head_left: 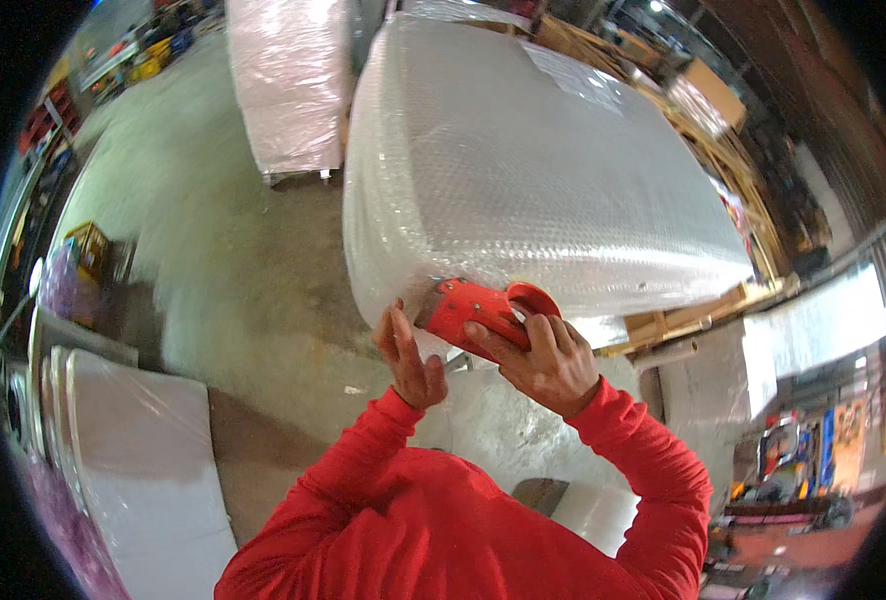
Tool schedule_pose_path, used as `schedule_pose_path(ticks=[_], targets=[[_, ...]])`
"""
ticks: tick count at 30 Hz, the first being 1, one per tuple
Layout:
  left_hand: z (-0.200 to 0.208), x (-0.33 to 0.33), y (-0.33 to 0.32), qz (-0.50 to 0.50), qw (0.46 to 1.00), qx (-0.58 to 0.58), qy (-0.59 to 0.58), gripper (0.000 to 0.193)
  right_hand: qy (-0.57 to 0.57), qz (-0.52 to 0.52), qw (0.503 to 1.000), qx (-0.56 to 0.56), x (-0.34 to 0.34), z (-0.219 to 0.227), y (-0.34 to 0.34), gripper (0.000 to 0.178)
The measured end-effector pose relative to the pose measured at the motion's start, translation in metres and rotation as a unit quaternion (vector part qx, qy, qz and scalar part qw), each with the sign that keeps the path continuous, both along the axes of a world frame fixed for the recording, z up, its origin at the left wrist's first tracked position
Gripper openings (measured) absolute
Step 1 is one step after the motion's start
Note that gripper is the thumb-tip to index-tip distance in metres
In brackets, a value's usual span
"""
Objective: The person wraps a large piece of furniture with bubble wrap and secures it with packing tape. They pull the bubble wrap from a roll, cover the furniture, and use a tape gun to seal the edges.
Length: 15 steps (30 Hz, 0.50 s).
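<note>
A large block wrapped in bubble wrap (553, 170) stands in front of me. My right hand (553, 365) is closed round a red tape dispenser (478, 315), whose front end is against the near left corner of the wrapped block. Just left of the dispenser, my left hand (408, 360) has its fingers stretched upward beside that corner. Whether the fingertips touch the wrap I cannot tell. No object shows in the left hand.
Behind the block's left side stands a tall pack in clear film (288, 85). White panels (148, 440) lean at the lower left, near a yellow crate (88, 248). Wooden framing (728, 170) runs along the block's right side. Concrete floor (233, 250) stretches out to the left.
</note>
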State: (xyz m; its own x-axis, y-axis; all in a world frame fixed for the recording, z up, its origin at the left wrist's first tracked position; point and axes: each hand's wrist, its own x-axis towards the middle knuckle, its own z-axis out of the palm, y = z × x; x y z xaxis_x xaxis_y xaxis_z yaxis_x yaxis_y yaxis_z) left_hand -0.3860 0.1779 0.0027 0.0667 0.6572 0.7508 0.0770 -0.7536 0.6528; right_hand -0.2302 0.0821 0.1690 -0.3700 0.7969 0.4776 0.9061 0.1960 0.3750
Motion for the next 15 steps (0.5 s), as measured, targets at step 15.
schedule_pose_path(ticks=[15], targets=[[0.032,-0.005,0.009,0.019,1.000,-0.022,0.010,0.049,0.013,0.002,0.998,-0.060,0.010,0.017,-0.011,0.071]])
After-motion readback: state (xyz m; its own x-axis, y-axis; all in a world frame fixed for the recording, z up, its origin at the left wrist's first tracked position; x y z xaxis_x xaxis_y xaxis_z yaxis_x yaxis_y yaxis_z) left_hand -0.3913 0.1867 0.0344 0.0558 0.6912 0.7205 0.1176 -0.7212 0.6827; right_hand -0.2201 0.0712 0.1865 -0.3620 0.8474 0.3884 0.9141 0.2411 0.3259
